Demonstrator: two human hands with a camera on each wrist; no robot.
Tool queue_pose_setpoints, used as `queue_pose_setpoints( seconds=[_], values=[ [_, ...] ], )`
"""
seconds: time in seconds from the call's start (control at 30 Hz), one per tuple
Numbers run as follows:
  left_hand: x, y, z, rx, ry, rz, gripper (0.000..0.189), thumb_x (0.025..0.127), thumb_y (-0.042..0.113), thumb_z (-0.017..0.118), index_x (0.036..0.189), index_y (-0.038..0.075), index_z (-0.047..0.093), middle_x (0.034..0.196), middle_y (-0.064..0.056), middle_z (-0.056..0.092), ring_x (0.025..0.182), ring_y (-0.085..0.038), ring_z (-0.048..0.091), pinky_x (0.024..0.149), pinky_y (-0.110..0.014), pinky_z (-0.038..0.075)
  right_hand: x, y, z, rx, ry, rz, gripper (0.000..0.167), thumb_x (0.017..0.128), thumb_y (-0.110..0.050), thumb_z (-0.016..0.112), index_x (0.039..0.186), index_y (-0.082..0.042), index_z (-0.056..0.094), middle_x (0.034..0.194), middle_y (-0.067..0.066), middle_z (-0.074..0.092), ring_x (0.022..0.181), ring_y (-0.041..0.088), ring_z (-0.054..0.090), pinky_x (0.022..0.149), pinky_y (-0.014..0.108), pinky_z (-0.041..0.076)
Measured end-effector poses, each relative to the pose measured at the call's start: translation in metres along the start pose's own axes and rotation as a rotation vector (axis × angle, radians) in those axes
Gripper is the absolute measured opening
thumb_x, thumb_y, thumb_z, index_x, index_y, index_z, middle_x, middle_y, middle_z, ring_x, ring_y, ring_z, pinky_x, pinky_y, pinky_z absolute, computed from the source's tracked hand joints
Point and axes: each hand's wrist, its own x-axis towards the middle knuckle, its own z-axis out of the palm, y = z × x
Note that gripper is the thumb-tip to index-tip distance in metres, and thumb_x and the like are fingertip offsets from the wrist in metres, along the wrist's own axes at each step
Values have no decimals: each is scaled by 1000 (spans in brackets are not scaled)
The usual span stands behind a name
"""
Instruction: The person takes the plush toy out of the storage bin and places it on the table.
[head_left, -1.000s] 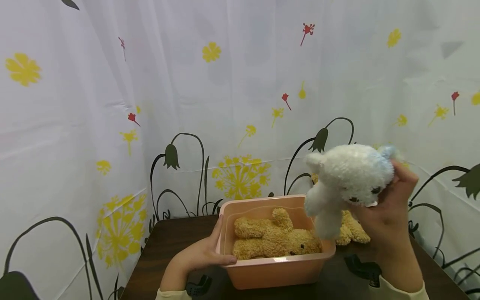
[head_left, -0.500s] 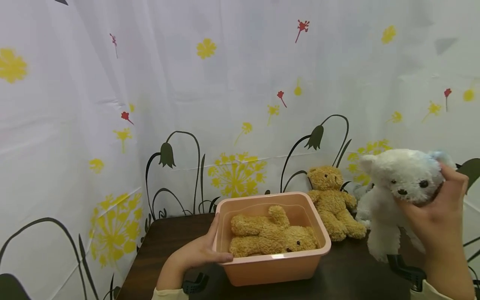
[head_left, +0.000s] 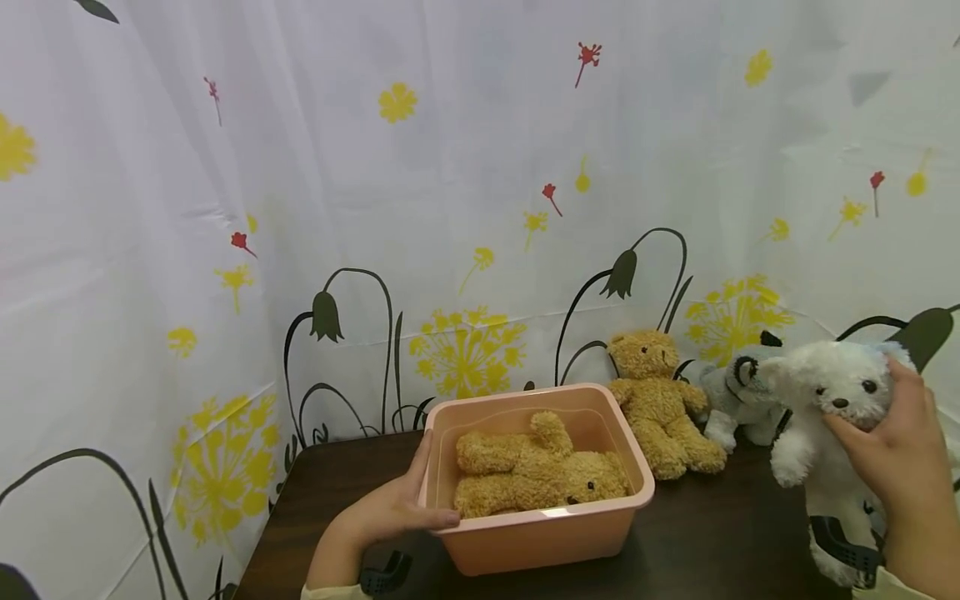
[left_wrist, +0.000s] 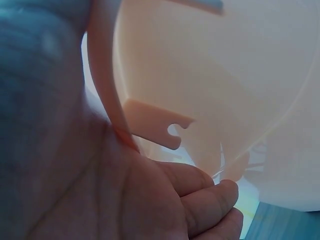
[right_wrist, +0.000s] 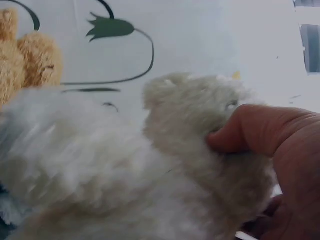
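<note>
Between the left fingers (head_left: 422, 458) and the right fingers (head_left: 907, 390), a golden-brown teddy bear (head_left: 660, 412) sits upright. A grey plush animal (head_left: 738, 408) with dark patches sits just beside it, nearer the right fingers. The dark wooden table (head_left: 337, 467) extends left of the left fingers. Behind all fingers hangs a white curtain (head_left: 450, 208); a yellow burst print (head_left: 468, 354) lies above and right of the left fingers, a green bellflower print (head_left: 326, 315) above and left of them.

- tabletop (head_left: 712, 533): dark brown, wood grain
- peach bin (head_left: 540, 546): mid-tabletop
- tan teddy (head_left: 660, 412): seated near far edge
- grey plush (head_left: 738, 400): far edge, right of teddy
</note>
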Motion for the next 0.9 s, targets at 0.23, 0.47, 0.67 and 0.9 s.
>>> queue_pose_setpoints(
  seconds=[0.23, 0.47, 0.67, 0.9],
  values=[
    [0, 0, 2, 1, 5, -25, 142, 92, 42, 88, 170, 30, -30, 173, -39, 23, 131, -37, 69, 103, -41, 57, 3, 29, -4, -80, -174, 40, 96, 104, -13, 68, 170, 9, 3, 154, 55, 28, 130, 75, 37, 101, 84, 37],
    [1, 1, -2, 47, 24, -23, 142, 91, 41, 88, 171, 25, -28, 170, -42, 27, 128, -37, 70, 101, -37, 56, 7, 63, -3, -120, -314, 35, 91, 109, -20, 63, 164, 19, 3, 147, 58, 30, 126, 76, 38, 96, 82, 41],
    [1, 0, -4, 56, 24, -30, 141, 91, 42, 87, 171, 28, -28, 171, -41, 28, 129, -37, 69, 102, -40, 56, 15, 80, 13, -101, -437, 63, 94, 109, -29, 63, 163, 20, 3, 149, 58, 28, 130, 77, 36, 98, 81, 42],
    [1, 1, -1, 39, 10, -40, 141, 92, 41, 87, 170, 28, -30, 170, -41, 27, 127, -34, 70, 101, -40, 57, 19, 93, 31, -75, -550, 2, 90, 108, -27, 60, 158, 26, 8, 152, 59, 22, 136, 78, 29, 106, 82, 34]
  ],
)
